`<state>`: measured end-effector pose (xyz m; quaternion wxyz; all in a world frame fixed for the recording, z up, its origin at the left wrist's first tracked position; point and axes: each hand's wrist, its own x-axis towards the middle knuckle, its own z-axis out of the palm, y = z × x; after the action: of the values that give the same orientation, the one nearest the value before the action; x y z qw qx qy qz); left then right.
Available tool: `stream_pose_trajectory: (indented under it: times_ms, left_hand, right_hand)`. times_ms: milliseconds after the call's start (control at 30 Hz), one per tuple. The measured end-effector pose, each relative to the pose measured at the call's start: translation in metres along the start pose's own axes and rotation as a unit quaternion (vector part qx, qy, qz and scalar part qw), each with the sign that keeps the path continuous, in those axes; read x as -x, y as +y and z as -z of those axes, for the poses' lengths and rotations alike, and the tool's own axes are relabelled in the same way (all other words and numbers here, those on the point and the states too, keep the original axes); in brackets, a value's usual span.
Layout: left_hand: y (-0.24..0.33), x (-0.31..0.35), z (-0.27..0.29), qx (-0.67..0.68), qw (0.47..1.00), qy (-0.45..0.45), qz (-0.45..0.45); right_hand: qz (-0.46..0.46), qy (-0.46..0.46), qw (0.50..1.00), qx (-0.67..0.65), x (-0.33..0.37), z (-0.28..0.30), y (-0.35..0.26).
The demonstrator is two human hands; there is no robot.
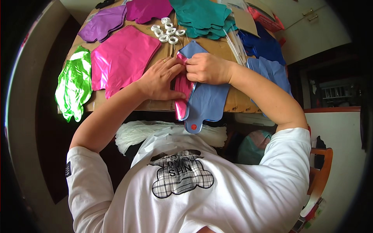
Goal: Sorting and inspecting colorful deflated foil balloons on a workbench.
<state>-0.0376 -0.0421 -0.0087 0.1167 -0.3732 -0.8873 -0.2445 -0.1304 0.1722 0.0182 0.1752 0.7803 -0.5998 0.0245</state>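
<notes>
A narrow folded strip of shiny pink foil balloon (182,83) lies along the left side of flat, deflated blue foil balloons (210,95), near the table's front edge. My right hand (208,68) is closed, its curled fingers pinching the upper part of the pink foil balloon. From the left, my left hand (162,79) rests on the same strip. Its thumb is stretched out low on the foil, apart from the fingers, whose tips reach close to my right hand. The blue balloons' rounded lower tab, with a red dot, hangs over the edge.
On the cardboard-covered table (237,95) lie flat pink balloons (120,58), a green one (74,87), purple ones (104,24) and teal ones (204,19). White ribbon coils (169,32) sit behind my hands; white sticks (235,46) lie to their right. A wooden chair (322,167) stands at right.
</notes>
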Motion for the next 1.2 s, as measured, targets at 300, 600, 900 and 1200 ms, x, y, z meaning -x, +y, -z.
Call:
stream_pose_trajectory:
  times_ms: [300,600,900,1200]
  left_hand:
    - [0.006,0.000,0.007,-0.029,0.999,-0.035,-0.009]
    - [0.006,-0.001,0.001,-0.024,0.999,-0.038,0.005]
    - [0.005,0.003,-0.009,-0.071,0.997,0.002,-0.016]
    - [0.008,0.004,-0.012,-0.091,0.996,0.012,-0.021]
  right_hand:
    - [-0.522,-0.291,0.732,-0.328,0.042,0.108,-0.106]
    - [-0.622,0.339,0.250,-0.660,0.027,0.036,-0.180]
    - [-0.737,0.177,0.513,-0.403,0.066,0.019,-0.073]
    - [-0.741,0.210,0.555,-0.315,0.062,0.010,-0.054]
